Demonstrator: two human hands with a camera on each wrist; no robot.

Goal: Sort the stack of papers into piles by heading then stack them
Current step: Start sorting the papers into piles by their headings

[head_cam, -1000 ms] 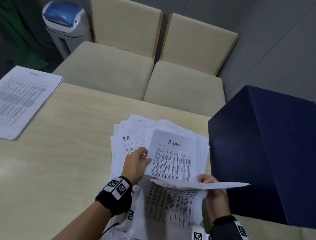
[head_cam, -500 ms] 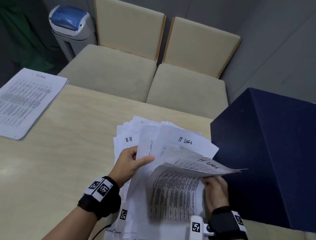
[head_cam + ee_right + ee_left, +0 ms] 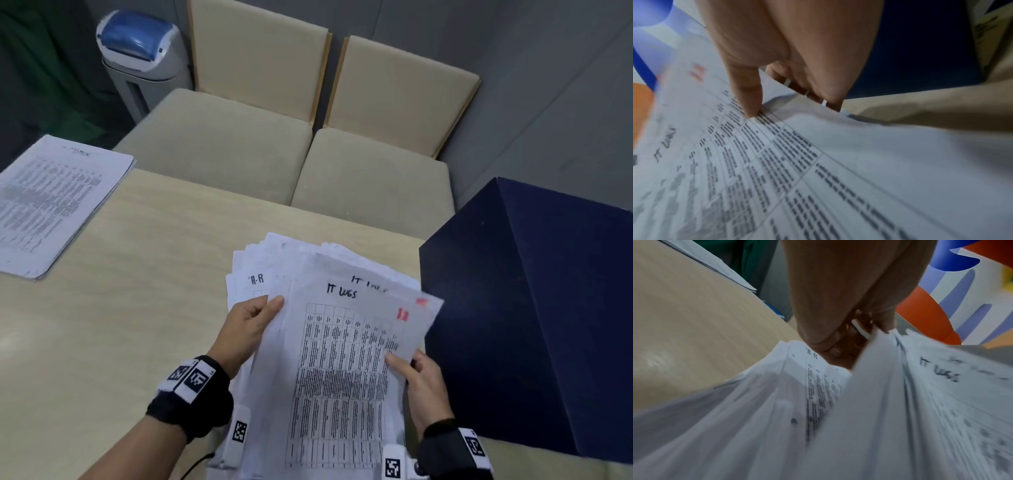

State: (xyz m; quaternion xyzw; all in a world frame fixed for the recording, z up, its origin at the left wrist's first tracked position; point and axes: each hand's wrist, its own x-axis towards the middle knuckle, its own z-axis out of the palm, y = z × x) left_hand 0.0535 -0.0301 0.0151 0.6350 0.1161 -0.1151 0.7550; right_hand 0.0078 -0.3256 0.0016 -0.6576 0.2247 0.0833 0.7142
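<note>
- The top sheet (image 3: 346,370) is white, with a black hand-written heading, a grid of dark print and two red marks near its right corner.
- The table (image 3: 137,308) is pale beige with a faint wood grain.
- The two chairs (image 3: 219,144) are cream.
- The box (image 3: 534,308) is dark navy.
- The wrist bands (image 3: 195,394) are black, with black-and-white square markers.
- The bin (image 3: 144,58) is light grey with a blue lid.

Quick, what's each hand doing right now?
Left hand: pinching the fanned stack of papers.
Right hand: pinching the top IT Logs sheet.
</note>
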